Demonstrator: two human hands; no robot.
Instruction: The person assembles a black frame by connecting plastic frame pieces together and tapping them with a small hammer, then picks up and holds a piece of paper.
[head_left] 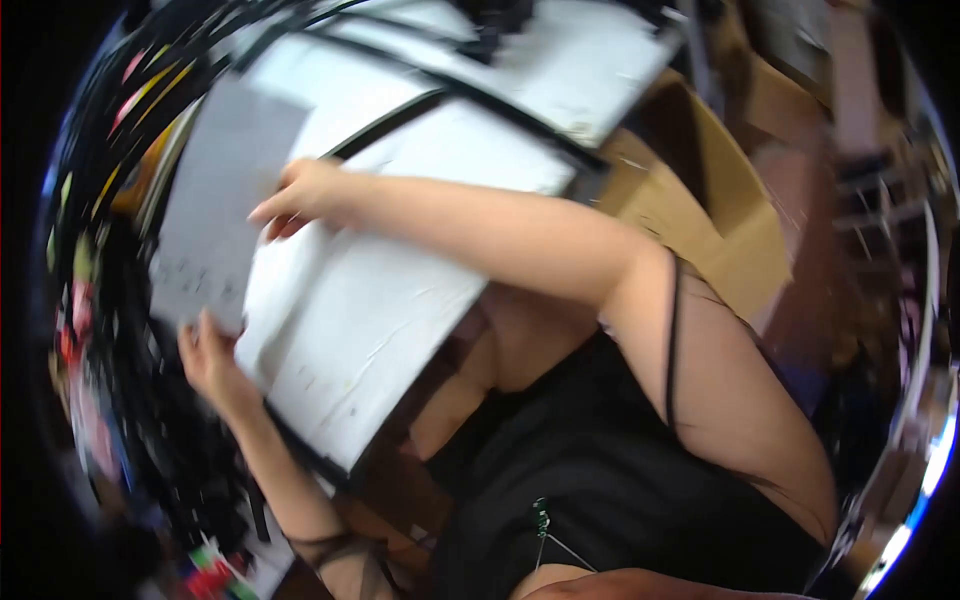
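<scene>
At the left of the frame we see a grey sheet of paper (222, 205) held over a white table (380, 300). The left hand (208, 362) grips its lower edge, fingers closed on it. The right hand (300, 195), arm crossing from the right, pinches the sheet's right edge. Cardboard boxes (700, 200) sit at upper right, blurred.

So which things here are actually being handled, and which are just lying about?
In hand:
- grey sheet of paper, held by the left hand and right hand
- white table, under the sheet

Lying about:
- cardboard box
- colourful clutter, too blurred to identify
</scene>
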